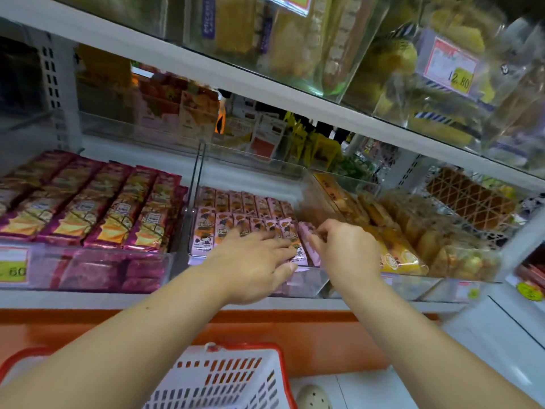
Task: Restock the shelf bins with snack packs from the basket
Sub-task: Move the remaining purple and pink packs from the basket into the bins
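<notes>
The middle bin (309, 283) of the lower shelf holds two rows of pink packs (236, 214), standing close together, one row near and one far. The left hand (253, 261) lies flat on the near row, with its fingers straight and spread across the pack tops and the thumb by the bin's front wall. The right hand (348, 249) is just beside it at the right end of the same row. Its fingers (317, 240) are curled and pinch the end pack (306, 231), which stands on edge against the bin's right wall. The picture is blurred here, so the exact grip is not clear. The two hands are near each other but do not touch. The left bin (88, 270) is filled with long purple packs (88, 208) lying side by side. The bin on the right holds yellow packs (398, 255) and clear bags of brown snacks. The basket (224, 376), white with a red rim, sits near and low, between the forearms and below the orange ledge (295, 329). Only its slotted wall shows, and its contents are not visible. On the shelf above, clear bins carry yellow snacks and a price tag (451, 66) reading 12.80.
</notes>
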